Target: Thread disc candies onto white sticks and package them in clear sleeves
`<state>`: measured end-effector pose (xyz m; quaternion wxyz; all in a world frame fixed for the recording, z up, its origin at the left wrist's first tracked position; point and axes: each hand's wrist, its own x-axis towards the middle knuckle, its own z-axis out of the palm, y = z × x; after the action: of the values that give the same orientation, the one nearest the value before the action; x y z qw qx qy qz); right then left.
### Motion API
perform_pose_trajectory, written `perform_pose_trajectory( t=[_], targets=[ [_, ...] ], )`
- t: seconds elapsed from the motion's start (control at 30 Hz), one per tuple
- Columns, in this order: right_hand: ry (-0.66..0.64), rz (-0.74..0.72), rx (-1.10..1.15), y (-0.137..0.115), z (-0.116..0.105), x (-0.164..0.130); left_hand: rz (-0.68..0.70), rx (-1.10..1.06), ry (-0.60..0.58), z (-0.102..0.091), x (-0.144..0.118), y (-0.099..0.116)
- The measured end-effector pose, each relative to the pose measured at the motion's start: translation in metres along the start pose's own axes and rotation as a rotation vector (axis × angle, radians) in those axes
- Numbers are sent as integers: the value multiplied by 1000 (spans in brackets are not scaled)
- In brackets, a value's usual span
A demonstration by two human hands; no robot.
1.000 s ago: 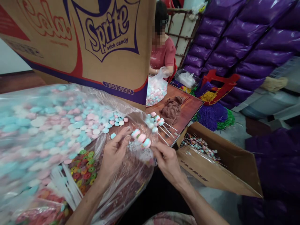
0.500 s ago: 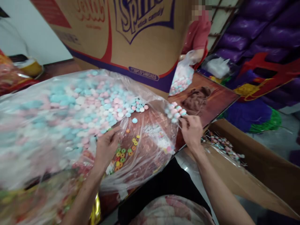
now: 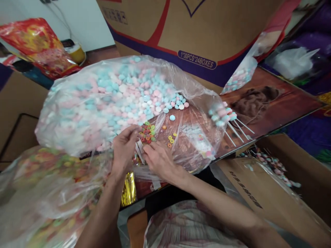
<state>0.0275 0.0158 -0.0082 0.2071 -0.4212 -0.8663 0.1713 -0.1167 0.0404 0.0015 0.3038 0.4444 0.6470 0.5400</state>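
My left hand (image 3: 125, 146) is closed in a pinch beside small ring-shaped candies (image 3: 148, 132) of several colours; what its fingertips hold is too small to make out. Close by, my right hand (image 3: 159, 160) has its fingers closed at the end of some white sticks (image 3: 140, 151) lying between the hands. Behind them spreads a clear plastic bag (image 3: 204, 89) full of pink, blue and white round candies (image 3: 121, 100). Finished-looking candy sticks (image 3: 230, 115) lie at the bag's right end, their white stems pointing toward the table edge.
A big printed carton (image 3: 165, 41) stands at the back. Left front lies a bag of ring candies (image 3: 51, 179), with gold ties (image 3: 128, 189) nearby. An open box (image 3: 292, 148) with more candy sticks is below right. A person's arm (image 3: 269, 43) holds a candy bag (image 3: 240, 75).
My right hand has left the candy sticks at the right and come across to the white sticks beside my left hand. The candy sticks now lie released. The view has shifted.
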Motion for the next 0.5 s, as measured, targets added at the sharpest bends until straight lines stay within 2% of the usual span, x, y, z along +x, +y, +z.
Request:
perform_pose_trajectory(
  t=[0.13, 0.33, 0.5],
  targets=[
    [-57, 75, -148, -22, 14, 19, 21, -22, 43, -10, -1, 5],
    [-184, 255, 24, -25, 5, 24, 15, -41, 24, -8, -2, 2],
    [-162, 174, -78, -32, 9, 25, 7, -35, 1, 1, 2, 7]
  ],
)
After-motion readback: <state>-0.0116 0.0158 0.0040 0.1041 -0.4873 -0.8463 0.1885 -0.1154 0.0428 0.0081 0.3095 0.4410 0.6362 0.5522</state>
